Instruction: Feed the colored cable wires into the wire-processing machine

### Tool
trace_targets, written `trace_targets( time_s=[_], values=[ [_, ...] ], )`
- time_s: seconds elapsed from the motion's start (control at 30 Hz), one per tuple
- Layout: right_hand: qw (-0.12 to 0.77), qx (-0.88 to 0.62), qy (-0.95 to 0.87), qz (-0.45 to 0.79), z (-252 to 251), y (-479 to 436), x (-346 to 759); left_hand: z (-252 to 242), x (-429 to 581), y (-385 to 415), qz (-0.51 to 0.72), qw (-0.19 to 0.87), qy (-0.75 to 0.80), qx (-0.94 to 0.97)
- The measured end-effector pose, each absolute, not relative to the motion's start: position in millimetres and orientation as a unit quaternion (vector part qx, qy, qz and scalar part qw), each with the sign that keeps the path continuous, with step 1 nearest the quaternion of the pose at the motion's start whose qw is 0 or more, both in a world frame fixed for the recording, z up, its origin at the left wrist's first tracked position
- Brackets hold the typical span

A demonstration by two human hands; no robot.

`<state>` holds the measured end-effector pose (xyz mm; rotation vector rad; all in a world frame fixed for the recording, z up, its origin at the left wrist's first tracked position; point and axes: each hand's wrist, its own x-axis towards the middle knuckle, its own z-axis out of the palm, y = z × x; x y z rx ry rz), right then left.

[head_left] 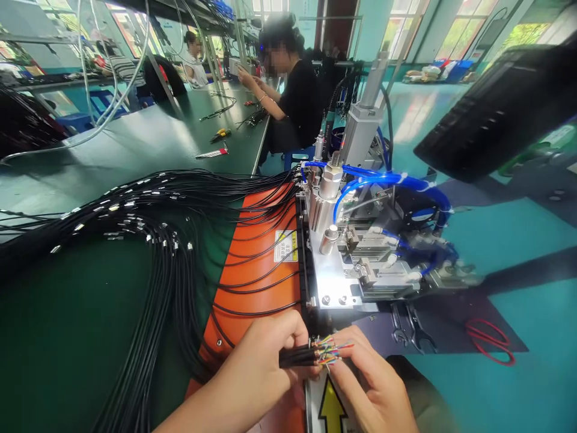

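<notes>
A small bundle of black cables (pixel 297 357) lies in my left hand (pixel 270 355), which is closed round it. Thin coloured wires (pixel 328 351) fan out of the stripped cable ends, pointing right. My right hand (pixel 372 382) has its thumb and index finger at these wire ends, pinched on them. Both hands are just in front of a metal machine (pixel 331 264) with cylinders and blue air tubes. Below them is a plate with a yellow arrow (pixel 332 403). Several single black cables (pixel 256 288) run across the orange panel (pixel 252 240) into the machine's left side.
Thick bundles of black cables (pixel 166 288) cover the green table (pixel 76 313) at left. Pliers (pixel 220 135) and a red-handled tool (pixel 214 152) lie farther back. Wrenches (pixel 408 328) and red-handled scissors (pixel 490 341) are at right. A person in black (pixel 293 90) sits beyond the machine.
</notes>
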<state>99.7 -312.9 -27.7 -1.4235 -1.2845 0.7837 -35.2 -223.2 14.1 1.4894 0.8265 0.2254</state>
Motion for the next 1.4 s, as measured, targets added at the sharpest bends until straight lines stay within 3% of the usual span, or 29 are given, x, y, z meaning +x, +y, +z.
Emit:
trace_targets(
  time_s=[0.47,1.0,1.1,1.27,1.33,1.4],
  values=[
    [0.455,-0.650,-0.431,0.429,-24,-309,101,15,-37,-219,0.141,0.512,0.381,0.757],
    [0.504,-0.615,-0.360,0.488,-22,-308,98,17,-38,-223,0.153,0.498,0.375,0.767],
    [0.485,-0.637,-0.419,0.428,-24,-308,96,17,-39,-225,0.165,0.498,0.372,0.765],
    [0.456,-0.648,-0.605,0.081,-35,-312,86,14,-41,-225,0.190,0.500,0.372,0.758],
    [0.455,-0.652,-0.604,0.053,-34,-313,85,12,-40,-224,0.203,0.494,0.372,0.759],
    [0.452,-0.668,-0.583,0.101,-29,-313,87,12,-40,-222,0.207,0.495,0.371,0.758]
  ],
)
